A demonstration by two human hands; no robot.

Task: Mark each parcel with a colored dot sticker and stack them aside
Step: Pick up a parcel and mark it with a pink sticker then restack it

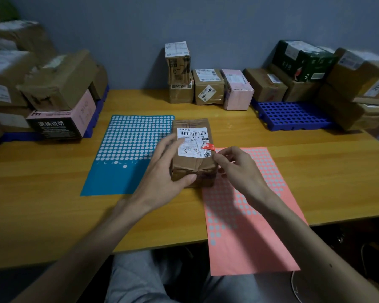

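- Head view: small brown parcel (193, 153) flat on the wooden table (42, 193), between the blue sticker sheet (127, 154) and the pink sticker sheet (247, 206), shipping label (192, 142) facing up.
- Left hand (169, 169) clasped on the parcel's near-left corner, thumb along the front edge, fingers over the label; likely steadying it for marking.
- Right hand (236, 167) at the parcel's right edge, fingertips pinched together just beside a red tag (208, 148); cannot tell whether a dot is held.
- Sheets laid on either side, probably for easy reach by both hands.
- Other parcels piled left (53, 92), lined along the wall (208, 86), stacked right by a blue perforated tray (293, 115).
- No colored dot visible on this parcel; sticking apparently in hand.
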